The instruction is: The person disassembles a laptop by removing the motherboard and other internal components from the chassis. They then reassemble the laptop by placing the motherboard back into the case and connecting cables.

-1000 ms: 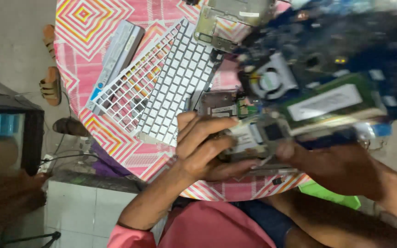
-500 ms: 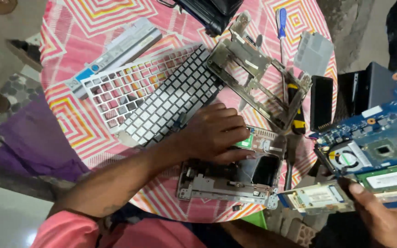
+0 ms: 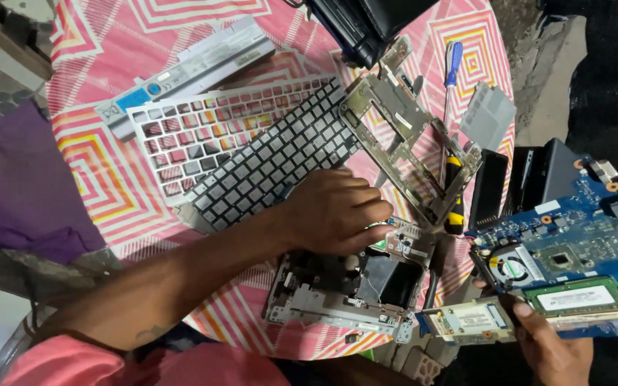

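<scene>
1. Two hands in view. Left hand (image 3: 337, 211) reaches in from lower left, forearm stretched across the pink zigzag-patterned tablecloth (image 3: 109, 164), palm down, fingers curled together, tips pressing a small green circuit piece (image 3: 388, 239) at the top edge of the grey metal laptop base frame (image 3: 345, 293).
2. One long grey battery pack (image 3: 187, 68) at upper left; one white plastic keyboard bezel (image 3: 202, 136) just below it, overlapped by one dark grey keyboard (image 3: 273, 168), touching the left wrist.
3. One bare metal hinge frame (image 3: 409, 136) tilted right of the keyboard; two screwdrivers beside it, one blue-handled screwdriver (image 3: 452, 68), one black-and-yellow-handled screwdriver (image 3: 453, 193).
4. Right hand (image 3: 548, 347) at bottom right, off the table's edge, fingers clamped on the lower edge of one blue laptop motherboard (image 3: 581, 250), thumb on top.
</scene>
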